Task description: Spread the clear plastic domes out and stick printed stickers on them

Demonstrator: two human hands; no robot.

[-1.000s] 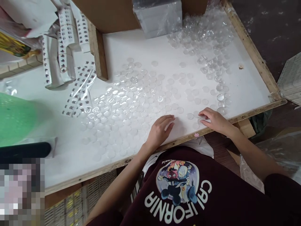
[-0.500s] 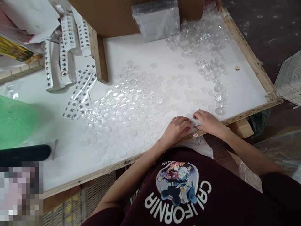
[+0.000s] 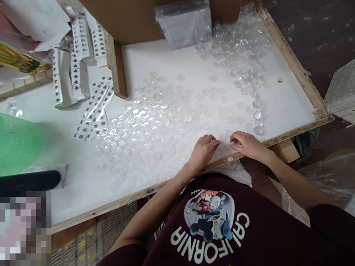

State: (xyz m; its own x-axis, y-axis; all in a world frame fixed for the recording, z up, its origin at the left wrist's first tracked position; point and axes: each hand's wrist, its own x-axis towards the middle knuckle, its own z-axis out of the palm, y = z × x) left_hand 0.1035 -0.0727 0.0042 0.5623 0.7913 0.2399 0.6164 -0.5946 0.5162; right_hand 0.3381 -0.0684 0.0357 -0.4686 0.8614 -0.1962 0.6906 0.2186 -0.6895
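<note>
A white wood-framed board carries scattered clear round domed discs, densest left of centre. At its near edge the left hand rests, fingers together and loosely bent, gripping nothing. The right hand curls its fingertips over one disc, perhaps pinching it.

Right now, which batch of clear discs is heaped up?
The far-right batch beside the wrapped block; the middle batch lies flat in one layer.
</note>
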